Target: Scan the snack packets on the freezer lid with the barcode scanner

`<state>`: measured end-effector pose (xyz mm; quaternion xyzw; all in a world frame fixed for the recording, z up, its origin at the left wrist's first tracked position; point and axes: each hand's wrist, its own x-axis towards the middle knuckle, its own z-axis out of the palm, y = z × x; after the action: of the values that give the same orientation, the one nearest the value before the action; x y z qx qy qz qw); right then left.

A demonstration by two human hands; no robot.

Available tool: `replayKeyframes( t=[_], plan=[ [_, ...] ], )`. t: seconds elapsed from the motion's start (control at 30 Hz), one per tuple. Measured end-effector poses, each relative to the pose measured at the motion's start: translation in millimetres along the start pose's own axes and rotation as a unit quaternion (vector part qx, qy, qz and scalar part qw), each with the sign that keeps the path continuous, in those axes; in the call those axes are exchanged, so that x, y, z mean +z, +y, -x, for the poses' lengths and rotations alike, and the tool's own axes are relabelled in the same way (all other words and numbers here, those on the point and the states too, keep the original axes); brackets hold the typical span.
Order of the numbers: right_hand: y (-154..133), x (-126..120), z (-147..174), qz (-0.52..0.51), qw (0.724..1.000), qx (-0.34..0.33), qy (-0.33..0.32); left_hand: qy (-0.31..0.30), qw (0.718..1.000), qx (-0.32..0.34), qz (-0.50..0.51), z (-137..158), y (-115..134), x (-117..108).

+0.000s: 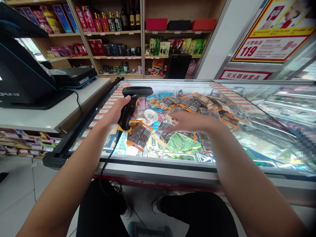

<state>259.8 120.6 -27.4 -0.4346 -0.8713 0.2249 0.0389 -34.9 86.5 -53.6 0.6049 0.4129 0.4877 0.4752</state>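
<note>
My left hand (119,111) is wrapped round the handle of a black and yellow barcode scanner (127,112), its head pointing right over the freezer. A black cable hangs from the handle's bottom. With my right hand (181,121) I grip a clear snack packet (163,131) with dark contents, low over the goods and to the right of the scanner. Another orange-edged packet (140,135) lies below the scanner. Several similar packets (195,102) are heaped behind and right of my right hand. A round white tub lid (151,115) shows between my hands, and green packages (181,143) lie beneath.
The chest freezer's front rim (158,166) runs across before my knees, with sliding glass (261,125) at right. A white counter (81,92) at left bears a black checkout machine (22,62) and a scale (74,77). Stocked shelves (113,33) stand behind.
</note>
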Motion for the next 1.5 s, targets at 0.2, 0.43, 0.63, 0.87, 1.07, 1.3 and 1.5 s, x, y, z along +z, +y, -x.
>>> replayKeyframes(
  t=[0.2, 0.43, 0.63, 0.87, 1.07, 1.3, 1.5],
  plan=[
    [10, -13, -2, -0.131, 0.985, 0.059, 0.099, -0.116, 0.993, 0.013, -0.019, 5, -1, 1],
    [4, -8, -3, -0.214, 0.962, 0.052, 0.16, -0.101, 0.993, -0.009, -0.064, 11, 2, 7],
    [7, -7, -5, -0.192, 0.972, 0.04, 0.128, -0.134, 0.983, 0.007, -0.122, 11, -2, 5],
    [8, -6, -4, -0.187, 0.973, 0.03, 0.133, -0.171, 0.972, 0.019, -0.159, 12, -2, 2],
    [30, -18, -11, -0.275, 0.911, 0.081, 0.297, -0.111, 0.992, 0.002, -0.065, 12, -1, 6],
    [115, -46, 2, -0.144, 0.803, 0.209, 0.539, -0.065, 0.995, 0.045, -0.064, 8, 2, 3],
    [111, -42, 6, -0.002, 0.794, 0.303, 0.527, -0.033, 0.998, 0.038, -0.048, 5, 0, 1]
  ],
)
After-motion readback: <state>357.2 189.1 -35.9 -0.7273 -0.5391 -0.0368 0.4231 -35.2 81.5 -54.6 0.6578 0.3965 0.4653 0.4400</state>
